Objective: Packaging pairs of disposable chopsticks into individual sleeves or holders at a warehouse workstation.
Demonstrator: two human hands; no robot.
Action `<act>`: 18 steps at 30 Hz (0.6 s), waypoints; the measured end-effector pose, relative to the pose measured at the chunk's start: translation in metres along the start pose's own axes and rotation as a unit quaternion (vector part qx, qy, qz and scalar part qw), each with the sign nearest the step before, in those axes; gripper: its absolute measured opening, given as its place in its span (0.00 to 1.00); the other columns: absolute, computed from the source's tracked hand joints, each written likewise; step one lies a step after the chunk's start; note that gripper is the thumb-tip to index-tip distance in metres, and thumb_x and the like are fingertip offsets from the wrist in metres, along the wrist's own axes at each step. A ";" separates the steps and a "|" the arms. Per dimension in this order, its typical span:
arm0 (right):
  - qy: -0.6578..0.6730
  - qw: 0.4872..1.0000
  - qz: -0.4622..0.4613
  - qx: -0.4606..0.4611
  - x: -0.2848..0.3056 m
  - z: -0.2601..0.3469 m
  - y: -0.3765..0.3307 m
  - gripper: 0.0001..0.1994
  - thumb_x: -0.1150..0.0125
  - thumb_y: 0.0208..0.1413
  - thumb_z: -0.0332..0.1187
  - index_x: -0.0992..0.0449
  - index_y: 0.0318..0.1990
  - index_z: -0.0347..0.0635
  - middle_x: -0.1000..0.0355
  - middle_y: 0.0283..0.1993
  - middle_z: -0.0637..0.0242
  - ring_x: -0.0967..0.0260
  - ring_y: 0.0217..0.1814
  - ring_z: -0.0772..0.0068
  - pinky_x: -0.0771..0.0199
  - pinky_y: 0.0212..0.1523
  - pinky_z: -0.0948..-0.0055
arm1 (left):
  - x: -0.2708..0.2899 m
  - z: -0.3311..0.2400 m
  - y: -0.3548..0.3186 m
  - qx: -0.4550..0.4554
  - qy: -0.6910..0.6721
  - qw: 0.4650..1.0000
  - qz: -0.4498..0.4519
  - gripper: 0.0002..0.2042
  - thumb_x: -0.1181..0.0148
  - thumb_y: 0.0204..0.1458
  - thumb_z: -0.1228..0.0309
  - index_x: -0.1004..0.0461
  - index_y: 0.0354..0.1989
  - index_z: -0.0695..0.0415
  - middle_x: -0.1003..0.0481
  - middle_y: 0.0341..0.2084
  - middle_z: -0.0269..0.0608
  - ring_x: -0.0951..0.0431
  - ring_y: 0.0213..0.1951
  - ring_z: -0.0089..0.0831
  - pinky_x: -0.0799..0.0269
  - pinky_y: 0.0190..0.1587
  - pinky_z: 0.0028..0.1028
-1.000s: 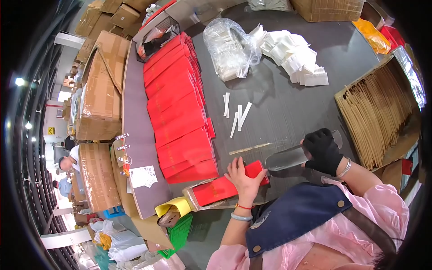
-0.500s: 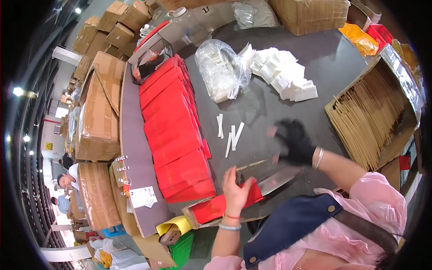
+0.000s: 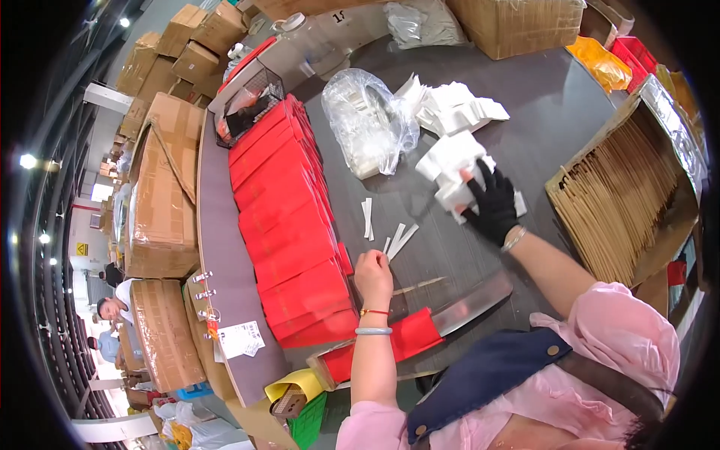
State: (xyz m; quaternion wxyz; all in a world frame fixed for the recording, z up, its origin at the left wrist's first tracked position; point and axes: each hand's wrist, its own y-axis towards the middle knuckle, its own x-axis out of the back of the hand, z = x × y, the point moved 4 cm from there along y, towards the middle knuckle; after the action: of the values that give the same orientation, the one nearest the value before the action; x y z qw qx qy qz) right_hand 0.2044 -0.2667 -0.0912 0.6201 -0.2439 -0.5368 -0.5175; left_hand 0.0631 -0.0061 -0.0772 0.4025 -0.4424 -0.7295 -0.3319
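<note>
My left hand is closed, its fingertips pinched at the end of a white paper strip. Beside it lie more loose white strips. On my right hand there is a black glove with bare fingertips; its fingers are spread over a heap of white paper slips and touch them. Below my left hand, a red sleeve lies in a shallow holder at the table's near edge, with a clear plastic sheet sticking out to the right.
Overlapping red sleeves form a long row on the left. A clear plastic bag sits farther back. At the right stands an open carton packed with brown card pieces. A large cardboard box is at the back.
My left hand left the red sleeve and moved up to the strips. My right hand moved away from the clear sheet to the white slips, part of which shifted toward me.
</note>
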 end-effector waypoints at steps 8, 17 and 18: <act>0.097 0.992 0.085 -0.007 0.042 0.063 -0.047 0.42 0.33 0.45 0.50 0.44 0.69 0.60 0.57 0.73 0.48 0.57 0.72 0.34 0.52 0.65 0.40 | 0.042 -0.037 -0.028 -0.035 -0.065 0.995 -0.073 0.03 0.47 0.57 0.75 0.31 0.35 0.61 0.27 0.29 0.50 0.26 0.34 0.50 0.31 0.35 0.42; 0.255 0.965 -0.046 -0.037 0.149 -0.040 -0.080 0.25 0.35 0.48 0.21 0.29 0.56 0.39 0.30 0.56 0.57 0.34 0.62 0.59 0.37 0.62 0.67 | 0.008 -0.115 -0.007 -0.115 -0.210 0.967 -0.087 0.04 0.42 0.52 0.79 0.30 0.34 0.62 0.29 0.37 0.48 0.28 0.40 0.46 0.32 0.43 0.38; 0.241 0.964 -0.098 -0.063 0.155 -0.078 -0.095 0.20 0.37 0.50 0.20 0.27 0.53 0.37 0.28 0.53 0.58 0.31 0.57 0.62 0.33 0.58 0.68 | 0.001 -0.122 0.003 -0.119 -0.237 0.960 -0.093 0.06 0.41 0.50 0.79 0.31 0.34 0.61 0.29 0.37 0.48 0.29 0.42 0.48 0.33 0.46 0.41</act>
State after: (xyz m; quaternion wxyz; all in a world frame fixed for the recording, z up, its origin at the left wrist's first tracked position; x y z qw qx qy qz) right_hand 0.1339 -0.4255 0.0031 0.6612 -0.0965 -0.3591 -0.6516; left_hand 0.1013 -0.1072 -0.0201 0.1299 -0.4835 -0.7970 -0.3379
